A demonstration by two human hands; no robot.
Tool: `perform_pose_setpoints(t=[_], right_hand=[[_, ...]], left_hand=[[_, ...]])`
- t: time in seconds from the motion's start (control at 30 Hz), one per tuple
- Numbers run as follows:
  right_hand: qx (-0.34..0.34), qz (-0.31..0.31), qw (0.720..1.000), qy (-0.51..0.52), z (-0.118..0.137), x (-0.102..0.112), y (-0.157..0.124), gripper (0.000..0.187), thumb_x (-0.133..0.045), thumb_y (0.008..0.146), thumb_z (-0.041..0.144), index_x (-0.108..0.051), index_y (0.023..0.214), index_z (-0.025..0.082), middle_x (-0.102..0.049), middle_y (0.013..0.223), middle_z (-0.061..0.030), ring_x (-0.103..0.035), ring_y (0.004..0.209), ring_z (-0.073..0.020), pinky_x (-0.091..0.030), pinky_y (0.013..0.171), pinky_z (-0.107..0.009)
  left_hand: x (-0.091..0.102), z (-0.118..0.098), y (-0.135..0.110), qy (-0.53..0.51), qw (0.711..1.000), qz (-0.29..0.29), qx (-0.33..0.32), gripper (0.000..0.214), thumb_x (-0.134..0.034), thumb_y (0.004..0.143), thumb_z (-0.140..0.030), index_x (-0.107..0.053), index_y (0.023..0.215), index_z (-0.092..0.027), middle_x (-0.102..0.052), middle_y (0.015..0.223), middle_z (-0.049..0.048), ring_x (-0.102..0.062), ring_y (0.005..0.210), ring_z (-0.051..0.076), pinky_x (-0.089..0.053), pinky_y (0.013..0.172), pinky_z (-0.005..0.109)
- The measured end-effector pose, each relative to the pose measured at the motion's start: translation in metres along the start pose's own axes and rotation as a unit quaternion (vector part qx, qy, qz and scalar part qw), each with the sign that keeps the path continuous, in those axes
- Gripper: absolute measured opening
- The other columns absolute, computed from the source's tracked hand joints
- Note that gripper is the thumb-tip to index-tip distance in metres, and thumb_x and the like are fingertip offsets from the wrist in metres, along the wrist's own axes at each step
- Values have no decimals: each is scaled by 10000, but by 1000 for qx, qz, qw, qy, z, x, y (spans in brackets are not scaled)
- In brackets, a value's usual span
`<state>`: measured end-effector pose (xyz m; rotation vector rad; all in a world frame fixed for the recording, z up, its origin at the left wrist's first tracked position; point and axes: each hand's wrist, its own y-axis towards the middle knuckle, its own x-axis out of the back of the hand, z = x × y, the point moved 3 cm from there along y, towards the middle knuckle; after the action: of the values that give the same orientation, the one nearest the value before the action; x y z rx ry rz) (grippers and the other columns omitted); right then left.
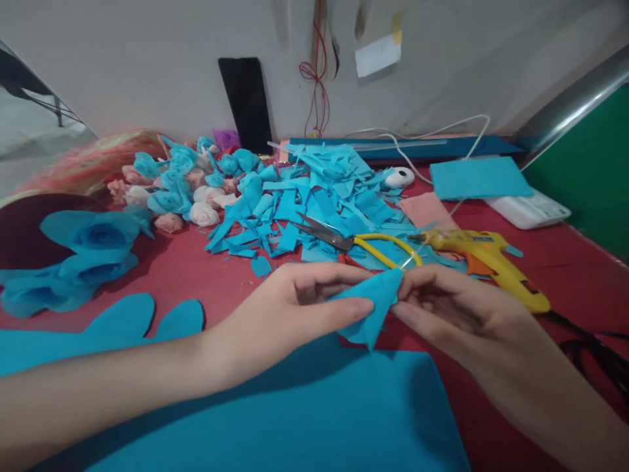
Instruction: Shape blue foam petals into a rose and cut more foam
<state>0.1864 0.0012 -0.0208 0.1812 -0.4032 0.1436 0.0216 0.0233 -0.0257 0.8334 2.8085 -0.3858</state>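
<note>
Between my two hands is a small folded piece of blue paper (377,305), its point hanging down over a large blue sheet (314,416). My left hand (304,305) pinches it with the thumb in front and the fingers behind. The fingertips of my right hand (445,305) close on its upper right corner. Just beyond the hands lie scissors (351,242) with yellow handles, blades pointing left. A yellow glue gun (486,255) rests behind my right hand, its nozzle toward the scissors.
Blue paper scraps (319,196) are heaped at the middle back. Small paper roses (179,183) and larger blue flowers (93,249) sit at the left. A dark phone (247,105) leans on the wall. At the right, a blue paper stack (479,177) overlaps a white device (533,208).
</note>
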Motion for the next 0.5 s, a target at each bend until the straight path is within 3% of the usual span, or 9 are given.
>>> perform_pose_setpoints(t=[0.3, 0.5], right_hand=[[3, 29, 999, -16, -5, -2, -2, 29, -590, 793, 268, -562, 800, 275, -535, 641, 49, -547, 546, -90, -459, 472, -114], [16, 14, 1000, -18, -4, -3, -4, 55, -579, 790, 263, -569, 756, 305, -549, 607, 83, -543, 521, -67, -436, 449, -80]], left_hand=[[6, -3, 0, 117, 991, -49, -34, 177, -673, 708, -186, -650, 883, -196, -665, 781, -42, -584, 624, 55, -477, 510, 86], [3, -3, -3, 144, 988, -55, -14, 126, -649, 728, -175, -610, 843, -206, -622, 801, -64, -570, 709, 47, -475, 551, 48]])
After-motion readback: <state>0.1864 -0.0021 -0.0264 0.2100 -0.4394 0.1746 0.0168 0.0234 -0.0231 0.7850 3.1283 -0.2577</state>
